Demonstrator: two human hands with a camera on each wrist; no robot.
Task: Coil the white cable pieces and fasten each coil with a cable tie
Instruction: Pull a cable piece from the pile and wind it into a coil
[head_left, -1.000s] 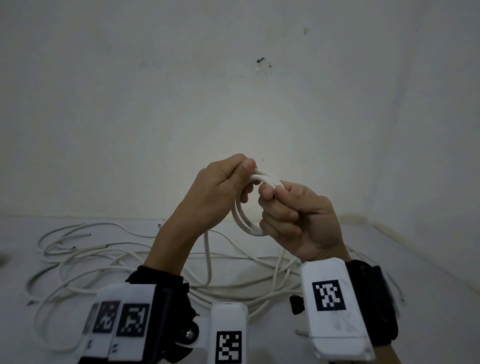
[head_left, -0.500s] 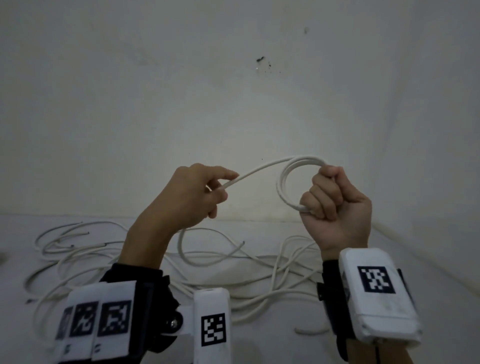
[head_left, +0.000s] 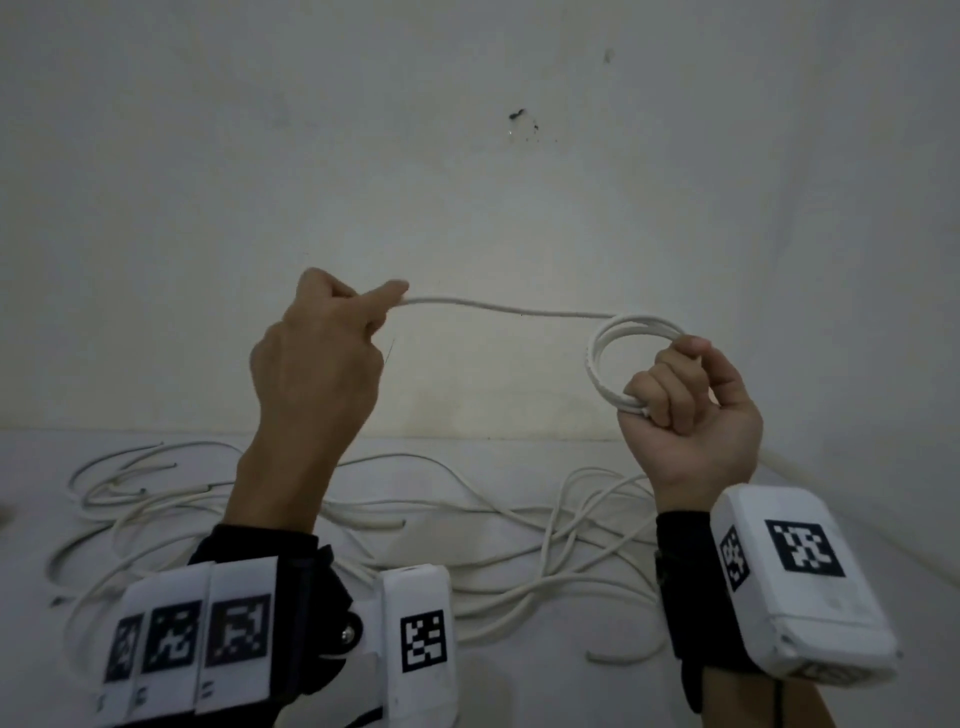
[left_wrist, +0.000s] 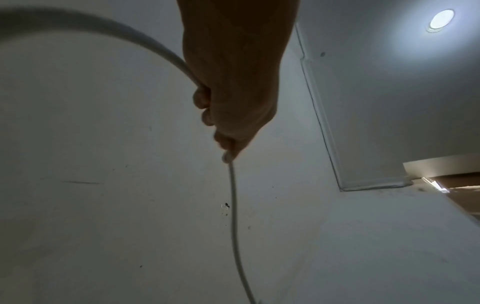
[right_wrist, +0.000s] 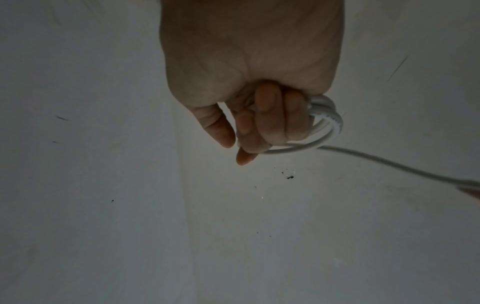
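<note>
**coilnoob:** What's the grip situation here? Trying to work out how this cable behaves.

**tidy_wires:** The right hand (head_left: 691, 410) has its fingers curled tight round a small coil (head_left: 623, 358) of a few turns, held up in front of the wall (head_left: 467, 182). The left hand (head_left: 317, 358) pinches the same white cable (head_left: 509, 310) between thumb and forefinger, off to the side. The stretch between the hands runs nearly straight with a slight wave. In the left wrist view the slack comes out of the back of the fist in a wide arc.

**coilnoob:** So stiff or floppy?

**tidy_wires:** I'd guess springy and light. The loops keep a round shape and the span barely sags, so it'll probably want to pop open if the fist relaxes. I'd hold the coil where the turns bunch together and feed the loose run with a light pinch, letting it slide. The jacket looks smooth, so maybe a bit slippery.

**coilnoob:** And the rest?

**tidy_wires:** There's a tangle of loose cables (head_left: 467, 519) lying on the floor (head_left: 857, 519) below the hands. I can't spot any cable tie.
</note>
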